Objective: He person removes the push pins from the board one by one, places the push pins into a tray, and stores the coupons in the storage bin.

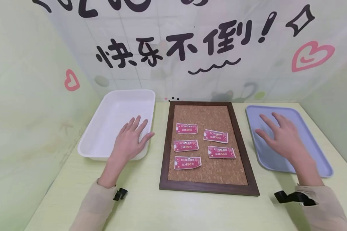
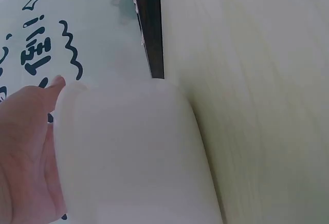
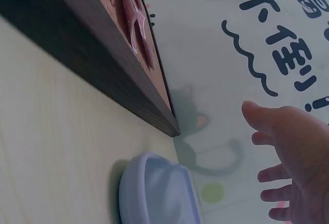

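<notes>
From the head view, the left hand [image 1: 128, 141] is over the white tub [image 1: 112, 115] and the right hand [image 1: 283, 138] over the blue tray [image 1: 273, 157], both with fingers spread and holding nothing. Between them on the desk [image 1: 138, 208] lies the cork board [image 1: 208, 176] with five pink coupons [image 1: 188, 163], each apparently held by one small pale pin [image 1: 189, 158]. A single pin could let a slip pivot or tear if tugged sideways, and a dropped pin might vanish against the speckled cork. The tub is deep, smooth and round-cornered; the tray is shallow with a raised lip.

In the left wrist view, the tub's glossy wall fills the middle; whether the palm touches its rim is hard to tell here. Leaning on that rim could tip or slide it.

In the right wrist view, the thin, creased coupons stand away from the cork, so a passing sleeve might catch them. The dark brown frame looks wood-grained and square-edged.
</notes>
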`<action>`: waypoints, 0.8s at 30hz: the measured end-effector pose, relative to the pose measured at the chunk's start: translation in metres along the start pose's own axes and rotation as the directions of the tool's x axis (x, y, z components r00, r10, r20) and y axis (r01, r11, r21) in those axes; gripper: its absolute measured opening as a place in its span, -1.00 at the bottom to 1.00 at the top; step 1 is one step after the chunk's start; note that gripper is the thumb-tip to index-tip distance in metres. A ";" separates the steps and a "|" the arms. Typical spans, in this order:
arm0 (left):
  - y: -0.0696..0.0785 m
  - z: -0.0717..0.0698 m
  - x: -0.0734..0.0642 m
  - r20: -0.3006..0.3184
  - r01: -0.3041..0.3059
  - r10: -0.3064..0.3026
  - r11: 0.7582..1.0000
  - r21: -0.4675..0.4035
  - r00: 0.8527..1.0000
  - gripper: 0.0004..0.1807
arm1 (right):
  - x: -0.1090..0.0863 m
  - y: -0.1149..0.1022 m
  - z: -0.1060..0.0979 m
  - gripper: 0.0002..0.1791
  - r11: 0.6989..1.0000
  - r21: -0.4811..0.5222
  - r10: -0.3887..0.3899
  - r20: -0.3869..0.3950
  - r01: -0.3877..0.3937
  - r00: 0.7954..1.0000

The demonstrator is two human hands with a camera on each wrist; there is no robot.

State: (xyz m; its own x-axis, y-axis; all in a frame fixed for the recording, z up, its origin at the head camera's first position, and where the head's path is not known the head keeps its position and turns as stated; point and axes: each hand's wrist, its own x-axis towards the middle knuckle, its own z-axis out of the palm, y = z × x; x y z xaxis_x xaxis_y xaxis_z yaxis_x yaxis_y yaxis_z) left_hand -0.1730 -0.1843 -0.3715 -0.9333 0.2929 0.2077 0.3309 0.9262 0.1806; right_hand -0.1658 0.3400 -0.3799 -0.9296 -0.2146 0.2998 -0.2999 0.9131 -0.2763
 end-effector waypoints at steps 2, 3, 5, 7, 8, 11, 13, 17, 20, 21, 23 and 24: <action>0.002 0.002 0.000 0.003 0.000 0.000 1.000 -0.006 1.000 -0.24 | 0.002 -0.004 0.002 -0.27 1.000 0.010 -0.009 0.006 0.009 1.000; 0.003 0.003 0.001 0.006 -0.001 0.001 1.000 -0.006 1.000 -0.25 | 0.003 -0.006 0.003 -0.27 1.000 0.014 -0.016 0.007 0.016 1.000; 0.005 0.004 0.002 0.008 -0.005 0.005 1.000 -0.007 1.000 -0.25 | 0.004 -0.010 0.004 -0.28 0.999 0.020 -0.027 0.008 0.027 1.000; 0.008 0.005 0.002 0.007 -0.011 0.011 1.000 -0.013 1.000 -0.25 | 0.006 -0.013 0.006 -0.28 0.999 0.025 -0.036 0.007 0.036 0.999; 0.009 0.006 0.003 0.007 -0.014 0.015 1.000 -0.019 1.000 -0.25 | 0.007 -0.015 0.006 -0.28 0.999 0.025 -0.044 0.003 0.044 0.999; 0.014 0.007 0.003 0.002 -0.026 0.026 0.999 -0.038 1.000 -0.26 | 0.010 -0.019 0.009 -0.29 0.997 0.038 -0.061 -0.005 0.062 0.998; 0.017 0.008 0.003 -0.009 -0.039 0.039 0.998 -0.046 0.999 -0.27 | 0.012 -0.022 0.010 -0.30 0.996 0.044 -0.077 -0.015 0.078 0.997; 0.022 0.011 0.003 -0.039 -0.070 0.067 0.995 -0.068 0.997 -0.31 | 0.014 -0.029 0.013 -0.32 0.991 0.062 -0.115 -0.044 0.118 0.992; 0.025 0.014 0.004 -0.065 -0.100 0.093 0.990 -0.101 0.994 -0.36 | 0.016 -0.036 0.014 -0.33 0.987 0.080 -0.132 -0.050 0.136 0.990; 0.026 0.015 0.004 -0.073 -0.110 0.103 0.988 -0.112 0.992 -0.37 | 0.016 -0.039 0.015 -0.33 0.987 0.089 -0.132 -0.046 0.136 0.990; 0.029 0.016 0.004 -0.096 -0.139 0.127 0.983 -0.122 0.987 -0.40 | 0.017 -0.043 0.015 -0.32 0.987 0.096 -0.127 -0.029 0.129 0.991; 0.030 0.017 0.004 -0.108 -0.151 0.138 0.981 -0.123 0.985 -0.41 | 0.017 -0.046 0.015 -0.32 0.987 0.101 -0.123 -0.017 0.124 0.992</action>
State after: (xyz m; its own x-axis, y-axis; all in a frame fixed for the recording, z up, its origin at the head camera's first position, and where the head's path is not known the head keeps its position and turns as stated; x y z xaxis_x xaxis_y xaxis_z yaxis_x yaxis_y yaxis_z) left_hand -0.1690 -0.1514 -0.3814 -0.8584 0.3904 0.3328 0.4823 0.8352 0.2641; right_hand -0.1710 0.2891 -0.3762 -0.8818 -0.3196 0.3470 -0.4332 0.8398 -0.3273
